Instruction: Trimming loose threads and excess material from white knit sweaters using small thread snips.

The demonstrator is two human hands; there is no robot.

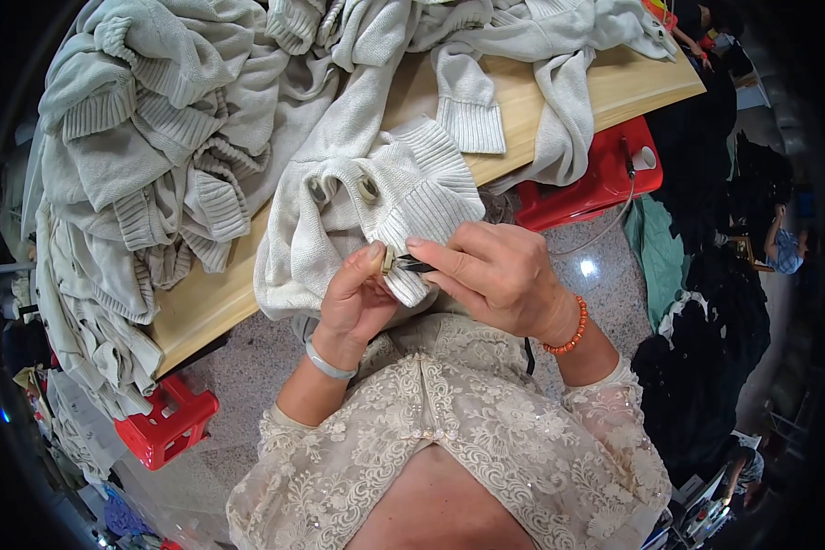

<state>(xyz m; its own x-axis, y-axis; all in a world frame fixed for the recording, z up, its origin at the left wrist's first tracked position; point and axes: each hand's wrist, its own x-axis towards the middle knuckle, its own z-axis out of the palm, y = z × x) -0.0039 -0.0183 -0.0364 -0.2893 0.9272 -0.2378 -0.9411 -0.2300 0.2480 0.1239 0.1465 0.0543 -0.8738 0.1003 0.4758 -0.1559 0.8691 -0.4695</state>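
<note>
**Dark tool lay crosswise to the tan piece between two hands**

The small dark tool (pixel 416 266) sat in the right hand (pixel 504 275), whose thumb and forefinger were clamped on it. Its long axis ran roughly sideways, with the tip pointing left at the tan piece (pixel 388 260). That piece, perhaps a button or a small fastening, was pinched at the fingertips of the left hand (pixel 353 298). It stood with its longer side running away from the body, so the tool met its line nearly square.

From the right hand, the tan piece lay directly to the left; the left hand was the nearer one, already gripping it. The tip came right up beside it, but whether the two touched could not be told.

Both hands worked in front of the chest, just off the near edge of the wooden desk (pixel 202 312). An off-white knit garment (pixel 310 240) hung over that edge, its wide ribbed band (pixel 428 211) reaching down to the fingers. How the tan piece joined the knit was hidden. Left of the garment, a heaped pile of similar knitwear (pixel 156 110) covered the desk.
</note>
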